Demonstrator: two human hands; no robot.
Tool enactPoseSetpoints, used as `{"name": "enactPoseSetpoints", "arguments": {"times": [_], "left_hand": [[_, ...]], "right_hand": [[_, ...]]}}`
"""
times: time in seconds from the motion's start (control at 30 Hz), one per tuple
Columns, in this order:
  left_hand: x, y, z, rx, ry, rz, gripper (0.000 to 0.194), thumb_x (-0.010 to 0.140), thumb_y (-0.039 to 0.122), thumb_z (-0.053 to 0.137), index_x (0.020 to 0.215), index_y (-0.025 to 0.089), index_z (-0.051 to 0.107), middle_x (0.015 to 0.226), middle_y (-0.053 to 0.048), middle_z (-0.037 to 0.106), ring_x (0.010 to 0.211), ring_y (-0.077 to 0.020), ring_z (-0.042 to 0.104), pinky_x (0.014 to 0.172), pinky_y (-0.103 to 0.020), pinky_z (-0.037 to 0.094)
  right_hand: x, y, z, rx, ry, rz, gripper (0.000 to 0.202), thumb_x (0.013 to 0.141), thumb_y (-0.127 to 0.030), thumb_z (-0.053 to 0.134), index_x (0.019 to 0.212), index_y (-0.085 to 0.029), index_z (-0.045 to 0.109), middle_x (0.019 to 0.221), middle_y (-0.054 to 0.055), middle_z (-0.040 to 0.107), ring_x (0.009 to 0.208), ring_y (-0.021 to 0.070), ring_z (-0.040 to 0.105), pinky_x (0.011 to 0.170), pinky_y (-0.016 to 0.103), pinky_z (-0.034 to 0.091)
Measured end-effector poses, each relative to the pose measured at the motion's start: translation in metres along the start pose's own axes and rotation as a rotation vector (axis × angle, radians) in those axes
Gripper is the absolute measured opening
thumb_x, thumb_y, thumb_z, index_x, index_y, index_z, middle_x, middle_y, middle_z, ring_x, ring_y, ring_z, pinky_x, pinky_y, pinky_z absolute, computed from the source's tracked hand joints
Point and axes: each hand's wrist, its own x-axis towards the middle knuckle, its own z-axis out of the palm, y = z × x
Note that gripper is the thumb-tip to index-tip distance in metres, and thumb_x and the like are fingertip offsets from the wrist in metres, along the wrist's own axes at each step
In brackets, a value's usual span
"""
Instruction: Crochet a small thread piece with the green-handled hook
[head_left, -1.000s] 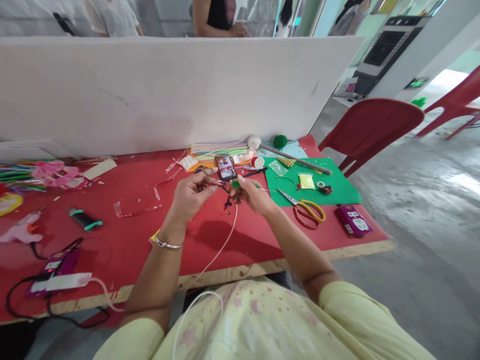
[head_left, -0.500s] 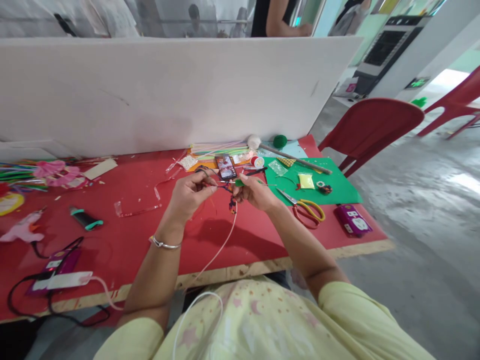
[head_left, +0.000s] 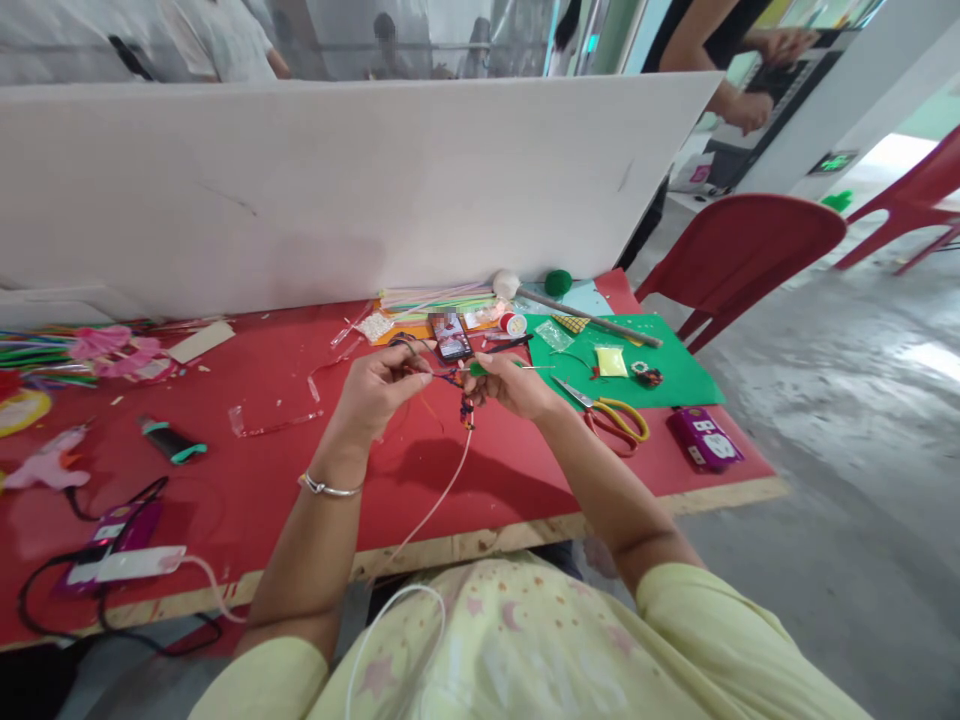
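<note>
My right hand (head_left: 514,385) is closed around a thin crochet hook (head_left: 475,370) with a green grip. Its slim metal end sticks out to the right past my fingers. In a pinch, my left hand (head_left: 384,385) holds dark yarn (head_left: 444,377) stretched toward the hook. Below my right fingers dangles a small purple and orange crocheted piece (head_left: 467,412). A pale cord (head_left: 442,495) runs from that piece down toward my lap. Just beyond my hands lies a phone (head_left: 451,337) with its screen lit. The hook's working tip is too small to make out.
Scissors (head_left: 611,418) lie on a green sheet (head_left: 682,375) to the right, beside a yellow packet (head_left: 611,361). A purple box (head_left: 705,440) sits near the table's right edge. Left are a cutter (head_left: 174,440) and a pink glue gun (head_left: 52,458). A white board (head_left: 337,190) stands behind.
Both hands stay nearly in place, with small finger movements around the yarn and hook. Behind the board, a person in dark clothing has moved to the right.
</note>
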Motion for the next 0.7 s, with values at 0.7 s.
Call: {"name": "enactPoseSetpoints", "arguments": {"times": [0.7], "left_hand": [[0.0007,-0.0019,0.0009,0.018,-0.013,-0.007,0.011,0.073,0.024,0.082,0.081,0.018,0.077,0.096,-0.007,0.073,0.101,-0.0235,0.067,0.088,-0.033,0.052]], "right_hand": [[-0.0031,-0.0059,-0.0014,-0.138,-0.007,-0.023,0.044,0.087,-0.055,0.07,0.077,-0.012,0.073,0.077,0.008,0.075,0.059,0.0127,0.066,0.055,0.024,0.054]]}}
